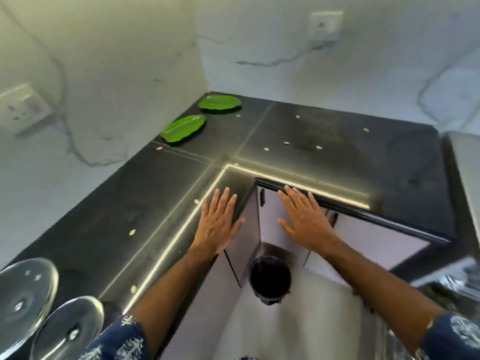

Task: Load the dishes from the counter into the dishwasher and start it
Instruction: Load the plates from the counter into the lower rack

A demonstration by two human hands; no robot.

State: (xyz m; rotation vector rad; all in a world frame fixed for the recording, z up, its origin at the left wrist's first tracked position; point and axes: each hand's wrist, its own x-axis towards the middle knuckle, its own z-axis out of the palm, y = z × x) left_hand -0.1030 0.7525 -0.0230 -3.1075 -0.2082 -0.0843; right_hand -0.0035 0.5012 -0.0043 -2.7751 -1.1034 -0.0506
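Right, both hands out flat, fingers straight, gripping nothing: the left hand (219, 224) over the inner corner of the dark counter (337, 152), the right hand (304, 220) with fingertips at the counter's front edge above the pale cabinet doors (363, 237). Two green leaf-shaped plates (183, 128) lie back near the wall corner, well apart from the hands. Two glass lids (24, 292) sit at the near left, and a dark bin (270, 280) stands on the floor below

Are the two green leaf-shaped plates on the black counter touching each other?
Apart. The head view shows a strip of black counter between the nearer green leaf-shaped plate and the farther one.
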